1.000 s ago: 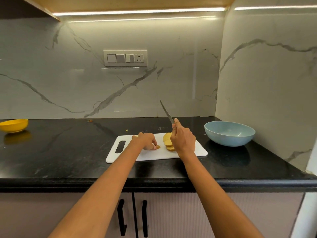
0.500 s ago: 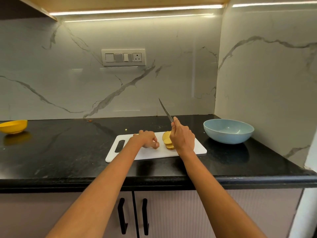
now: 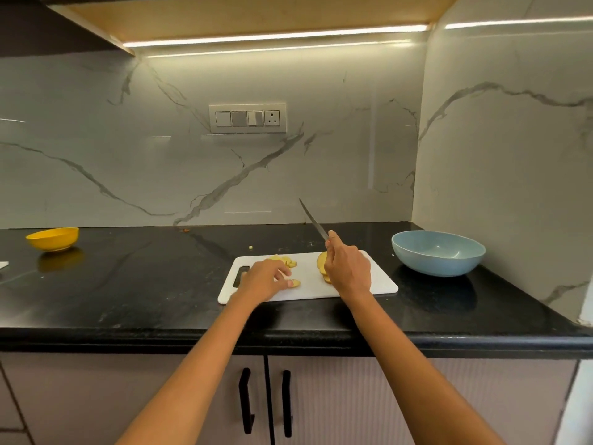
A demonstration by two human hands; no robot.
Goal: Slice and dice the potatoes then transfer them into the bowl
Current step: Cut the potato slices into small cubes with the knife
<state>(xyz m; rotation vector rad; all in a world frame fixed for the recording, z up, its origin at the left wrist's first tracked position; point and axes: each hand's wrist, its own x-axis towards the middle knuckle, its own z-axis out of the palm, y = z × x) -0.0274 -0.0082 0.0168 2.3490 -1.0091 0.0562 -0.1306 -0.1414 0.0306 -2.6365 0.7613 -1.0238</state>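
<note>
— Where is there room on the worktop?
— A wide bare stretch lies between the yellow bowl and the cutting board.
— And toward the blue bowl?
— Only a narrow gap separates it from the board; the side wall stands close behind it.

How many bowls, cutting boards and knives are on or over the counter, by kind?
Bowls: 2, a yellow bowl and a blue bowl
Cutting boards: 1, the white board
Knives: 1, the knife held by the right hand
Total: 4
</note>
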